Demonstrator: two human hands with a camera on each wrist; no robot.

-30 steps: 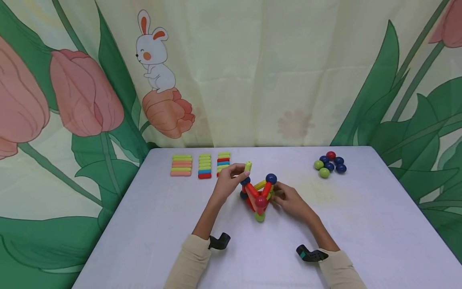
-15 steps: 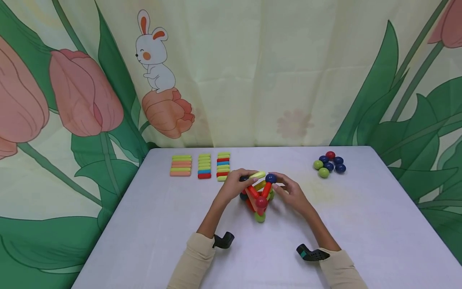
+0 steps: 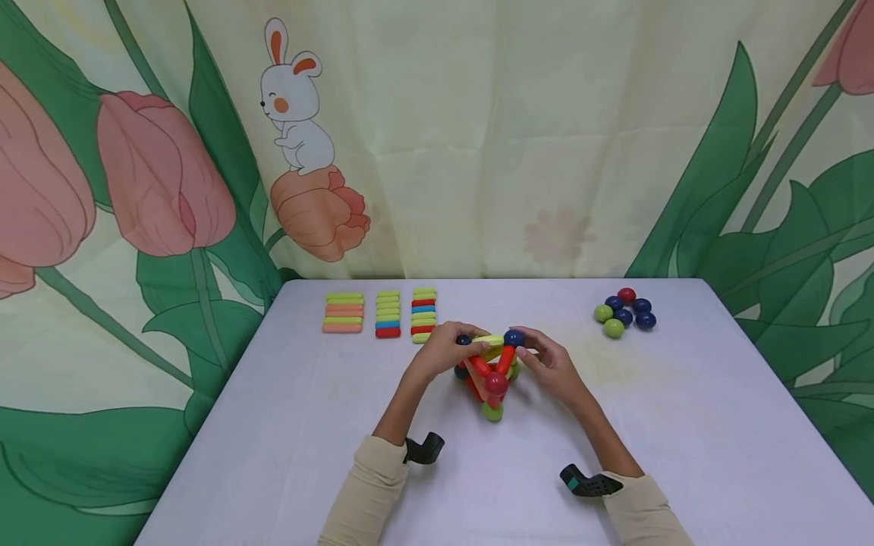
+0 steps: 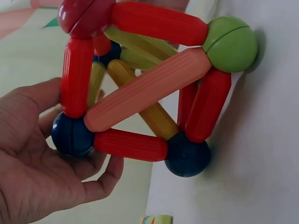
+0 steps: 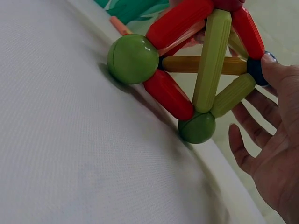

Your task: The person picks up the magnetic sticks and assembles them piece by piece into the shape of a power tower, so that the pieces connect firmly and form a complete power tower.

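Observation:
A frame of magnetic building sticks and balls (image 3: 495, 384) stands on the white table, with red, orange, yellow and light green sticks between its balls. Across its top back, a light green stick (image 3: 488, 340) spans two dark blue balls. My left hand (image 3: 442, 353) pinches this stick near its left end, beside the left blue ball (image 4: 72, 134). With thumb and finger, my right hand (image 3: 549, 360) pinches the right blue ball (image 3: 514, 338); its other fingers are spread in the right wrist view. Green balls (image 5: 133, 59) and a dark blue ball (image 4: 188, 155) sit at the base.
Three columns of loose sticks lie at the back left: green and orange (image 3: 344, 313), green, blue and red (image 3: 388, 314), and mixed colours (image 3: 423, 315). Several loose balls (image 3: 623, 312) cluster at the back right. Behind the table's far edge hangs a printed curtain (image 3: 478, 152).
The light green stick has tipped from upright to lying across between the two top blue balls. My right hand has moved up from the frame's right side to the right blue ball.

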